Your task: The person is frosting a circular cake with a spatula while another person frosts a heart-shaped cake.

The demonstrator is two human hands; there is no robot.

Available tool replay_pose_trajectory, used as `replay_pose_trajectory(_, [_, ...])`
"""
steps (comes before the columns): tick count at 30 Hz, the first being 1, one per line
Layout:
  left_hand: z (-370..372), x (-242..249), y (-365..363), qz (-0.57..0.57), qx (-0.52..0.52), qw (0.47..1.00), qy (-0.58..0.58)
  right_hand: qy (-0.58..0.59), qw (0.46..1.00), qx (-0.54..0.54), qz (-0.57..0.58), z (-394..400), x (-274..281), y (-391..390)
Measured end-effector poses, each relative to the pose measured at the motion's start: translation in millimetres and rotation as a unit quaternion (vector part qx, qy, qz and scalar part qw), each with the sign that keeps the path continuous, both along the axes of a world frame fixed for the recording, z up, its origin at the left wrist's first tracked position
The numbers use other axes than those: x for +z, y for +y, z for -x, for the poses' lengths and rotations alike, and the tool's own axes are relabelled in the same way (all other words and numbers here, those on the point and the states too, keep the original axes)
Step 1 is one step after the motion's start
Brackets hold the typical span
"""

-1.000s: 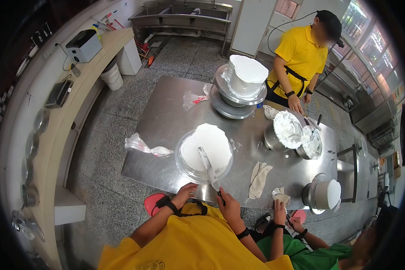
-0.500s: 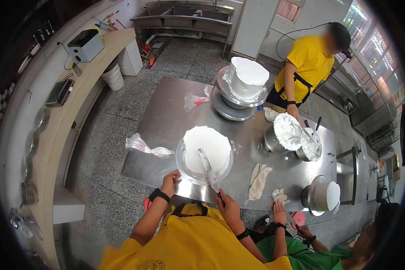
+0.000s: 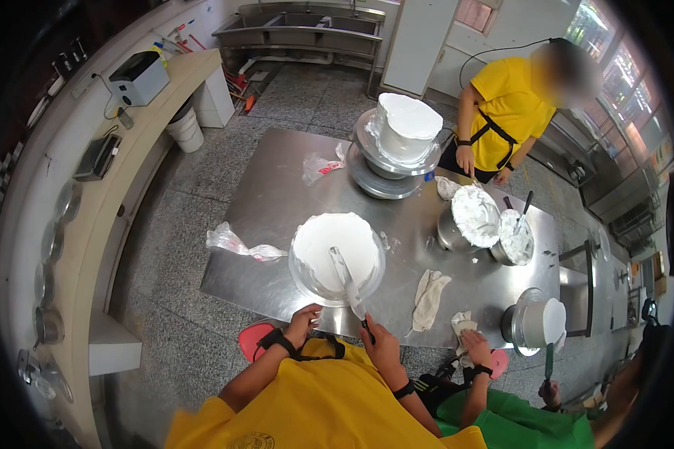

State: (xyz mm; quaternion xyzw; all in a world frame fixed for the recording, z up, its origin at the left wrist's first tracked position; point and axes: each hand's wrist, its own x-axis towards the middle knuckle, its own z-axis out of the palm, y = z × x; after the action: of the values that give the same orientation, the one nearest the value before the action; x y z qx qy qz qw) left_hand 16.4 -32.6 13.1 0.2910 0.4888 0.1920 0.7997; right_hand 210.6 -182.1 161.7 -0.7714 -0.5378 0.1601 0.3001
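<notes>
A round white cream-covered cake [image 3: 329, 243] sits on a turntable [image 3: 318, 293] at the table's near edge. My right hand [image 3: 383, 347] is closed on the dark handle of a long spatula [image 3: 346, 283], whose blade lies over the cake's top. Near the turntable's lower rim is my left hand [image 3: 302, 323], its fingers bent and partly hidden from view; whether they touch the rim I cannot tell.
A taller white cake [image 3: 408, 127] stands on a raised turntable behind. Two bowls of cream [image 3: 475, 217] [image 3: 513, 239] are at the right, near a person in yellow [image 3: 502, 112]. A cloth [image 3: 430, 299] lies closer. A co-worker in green [image 3: 509, 419] works beside a small cake [image 3: 543, 325].
My left hand has shifted right along the turntable's near rim. The person in yellow has drawn a hand back from the bowl. The co-worker in green has raised a spatula to the small cake.
</notes>
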Motion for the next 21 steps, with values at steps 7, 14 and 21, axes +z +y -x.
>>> replay_pose_trajectory(7, [11.3, -7.2, 56.4, -0.01, 0.132, 0.991, -0.022, -0.014, 1.0, 0.001, -0.005, -2.3, -8.1, -4.8])
replay_pose_trajectory(14, [14.9, 18.2, 91.9, -0.063, 0.133, 0.989, 0.011, -0.013, 1.0, -0.001, -0.012, -2.7, -8.9, -5.1])
replay_pose_trajectory(21, [17.3, 7.6, 101.6, -0.101, 0.085, 0.99, 0.051, -0.005, 1.0, -0.005, 0.0, -3.2, -6.4, -3.9])
